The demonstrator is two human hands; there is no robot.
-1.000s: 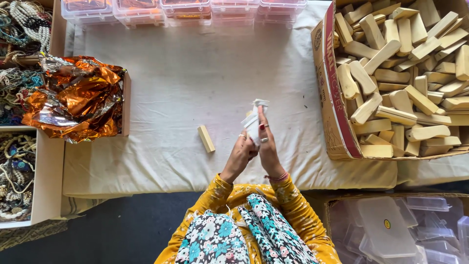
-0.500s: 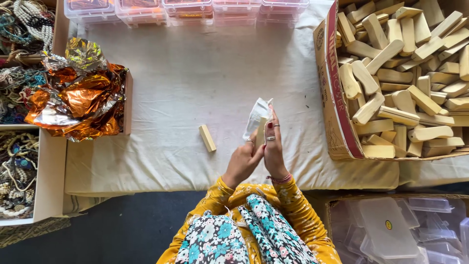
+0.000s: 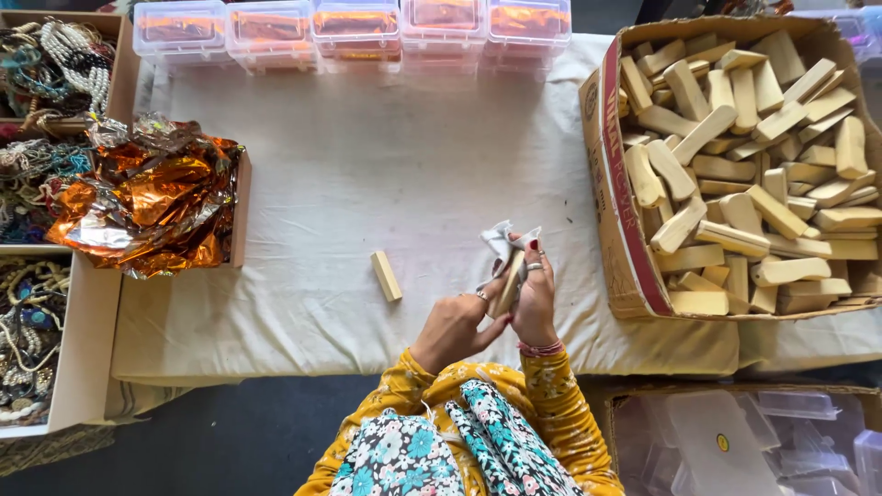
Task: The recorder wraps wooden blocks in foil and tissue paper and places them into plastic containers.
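Honestly, could easily drop the wooden block (image 3: pixel 508 283), pinched with white cloth (image 3: pixel 501 243) between left hand (image 3: pixel 457 323) and right hand (image 3: pixel 535 296). Loose cloth above the grip, slippery.

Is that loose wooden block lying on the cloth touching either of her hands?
Apart. The head view shows the wooden block lying alone, with bare cloth between it and the left hand.

wooden block (image 3: pixel 508 283): mostly hidden between hands | white cloth (image 3: pixel 501 242): lower part covered | clear boxes (image 3: pixel 354 23): tops cut by edge | beads (image 3: pixel 37 64): too small to tell
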